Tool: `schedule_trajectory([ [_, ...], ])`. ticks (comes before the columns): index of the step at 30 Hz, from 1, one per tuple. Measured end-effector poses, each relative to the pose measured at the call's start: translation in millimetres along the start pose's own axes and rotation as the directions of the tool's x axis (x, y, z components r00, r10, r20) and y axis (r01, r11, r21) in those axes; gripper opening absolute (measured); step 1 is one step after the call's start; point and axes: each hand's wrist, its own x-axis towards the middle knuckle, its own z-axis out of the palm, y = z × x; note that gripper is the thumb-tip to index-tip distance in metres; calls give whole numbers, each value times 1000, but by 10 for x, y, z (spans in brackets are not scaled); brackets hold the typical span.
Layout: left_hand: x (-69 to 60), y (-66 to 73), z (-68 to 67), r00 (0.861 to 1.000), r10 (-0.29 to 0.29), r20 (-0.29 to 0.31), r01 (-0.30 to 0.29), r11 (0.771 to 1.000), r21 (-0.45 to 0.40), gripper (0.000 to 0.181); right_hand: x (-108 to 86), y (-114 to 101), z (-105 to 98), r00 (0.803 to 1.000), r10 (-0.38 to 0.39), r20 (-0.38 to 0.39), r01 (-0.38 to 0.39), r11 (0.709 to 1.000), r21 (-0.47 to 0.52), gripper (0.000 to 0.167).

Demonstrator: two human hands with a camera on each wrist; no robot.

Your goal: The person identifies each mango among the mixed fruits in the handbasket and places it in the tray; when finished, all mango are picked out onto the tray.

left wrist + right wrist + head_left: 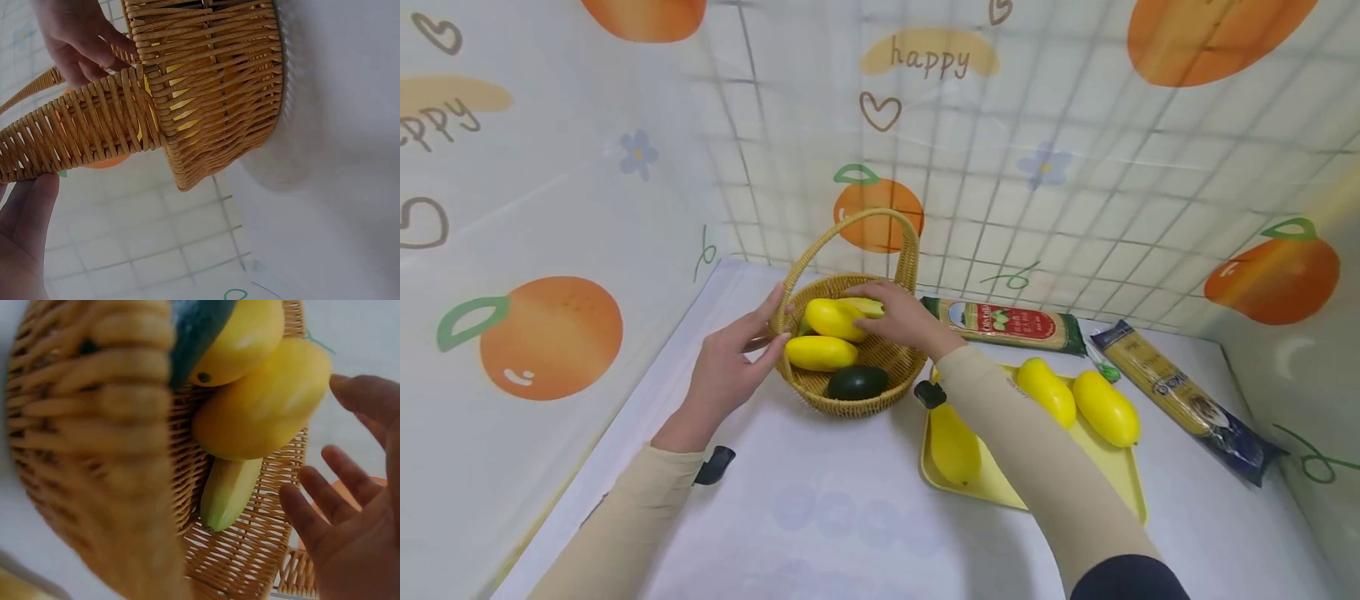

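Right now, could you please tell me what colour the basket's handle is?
The handle is golden brown, showing best in the left wrist view.

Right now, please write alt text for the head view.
A person's left grip holds the handle of a basket; the right grip reaches inside, where yellow fruits and a dark green fruit lie. To the right are two packets and a tray of yellow fruits.

Tray [1123, 477] partly covered by right sleeve [1037, 450], head view. Left hand [26, 244] cropped by left wrist frame's edge. Right wrist view: near wall of basket [125, 431] blurred, green-tipped vegetable [228, 494] partly hidden by yellow fruit [262, 406].
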Motion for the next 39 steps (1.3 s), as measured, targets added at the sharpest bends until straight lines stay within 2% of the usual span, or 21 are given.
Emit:
schedule_trajectory([
  [5, 22, 22, 12, 1000, 4, 10, -4, 1000, 1, 77, 150, 24, 64, 995, -43, 85, 43, 999, 6, 49],
  [10, 30, 32, 16, 1000, 13, 13, -13, 1000, 3, 76, 196, 25, 99, 991, 23, 130, -24, 1000, 6, 55],
  [24, 19, 36, 0, 1000, -3, 5, 3, 1000, 25, 77, 238, 32, 160, 985, 94, 146, -88, 995, -42, 69],
  [39, -9, 17, -10, 1000, 2, -3, -2, 1000, 28, 77, 200, 122, 236, 993, 75, 90, -69, 995, -71, 64],
])
